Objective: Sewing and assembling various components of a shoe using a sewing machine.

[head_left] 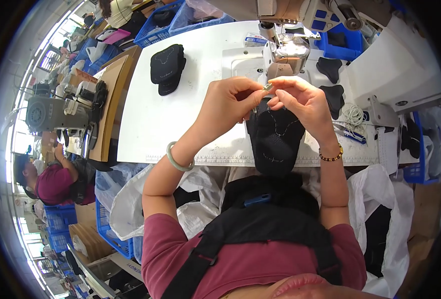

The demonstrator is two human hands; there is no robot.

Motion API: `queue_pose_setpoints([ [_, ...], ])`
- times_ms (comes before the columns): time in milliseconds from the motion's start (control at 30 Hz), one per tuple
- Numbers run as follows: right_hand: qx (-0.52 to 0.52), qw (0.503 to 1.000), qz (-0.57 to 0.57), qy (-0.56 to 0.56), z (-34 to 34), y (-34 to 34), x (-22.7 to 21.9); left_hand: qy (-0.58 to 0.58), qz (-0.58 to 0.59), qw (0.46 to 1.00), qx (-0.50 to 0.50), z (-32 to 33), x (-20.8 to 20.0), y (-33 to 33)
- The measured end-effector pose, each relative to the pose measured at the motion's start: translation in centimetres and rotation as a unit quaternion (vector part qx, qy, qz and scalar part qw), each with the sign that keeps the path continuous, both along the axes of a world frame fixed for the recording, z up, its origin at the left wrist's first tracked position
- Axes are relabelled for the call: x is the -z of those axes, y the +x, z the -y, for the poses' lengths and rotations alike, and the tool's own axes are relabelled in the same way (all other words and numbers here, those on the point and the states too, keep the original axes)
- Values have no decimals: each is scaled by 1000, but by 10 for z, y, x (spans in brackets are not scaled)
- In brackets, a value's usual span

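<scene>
My left hand pinches a small shiny metal piece between thumb and fingertips, above the sewing machine's bed. It is too small for me to tell its kind. My right hand meets it from the other side, forefinger at the piece and the thumb and other fingers curled in. Whether a thread runs between these fingers I cannot make out. Below both hands a black fabric piece with light stitch lines lies over the table's front edge. The sewing machine's head stands just beyond my hands.
A stack of black fabric pieces lies at the table's left. More black pieces, a tangle of white thread and a blue-handled tool lie at right. Blue baskets stand around. A co-worker sits far left.
</scene>
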State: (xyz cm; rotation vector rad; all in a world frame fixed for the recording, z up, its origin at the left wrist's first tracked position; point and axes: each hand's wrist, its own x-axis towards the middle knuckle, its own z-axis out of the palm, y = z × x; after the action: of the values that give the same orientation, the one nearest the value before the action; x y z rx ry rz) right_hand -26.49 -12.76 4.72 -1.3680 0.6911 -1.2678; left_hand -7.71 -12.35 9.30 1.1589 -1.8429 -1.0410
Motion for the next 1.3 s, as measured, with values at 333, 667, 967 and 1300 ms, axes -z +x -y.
queue_pose_setpoints([
  [333, 76, 920, -304, -237, -1, -6, -19, -111, 62, 992, 18, 0, 5, 0],
  [667, 118, 991, -21, -63, -3, 2, 5, 6, 5, 1000, 14, -4, -1, -5],
  [967, 89, 938, 331, 56, 5, 5, 17, 35, -18, 999, 30, -3, 0, -8],
  [1300, 146, 942, 301, 13, 4, 5, 15, 2, -17, 1000, 26, -3, 6, -5],
])
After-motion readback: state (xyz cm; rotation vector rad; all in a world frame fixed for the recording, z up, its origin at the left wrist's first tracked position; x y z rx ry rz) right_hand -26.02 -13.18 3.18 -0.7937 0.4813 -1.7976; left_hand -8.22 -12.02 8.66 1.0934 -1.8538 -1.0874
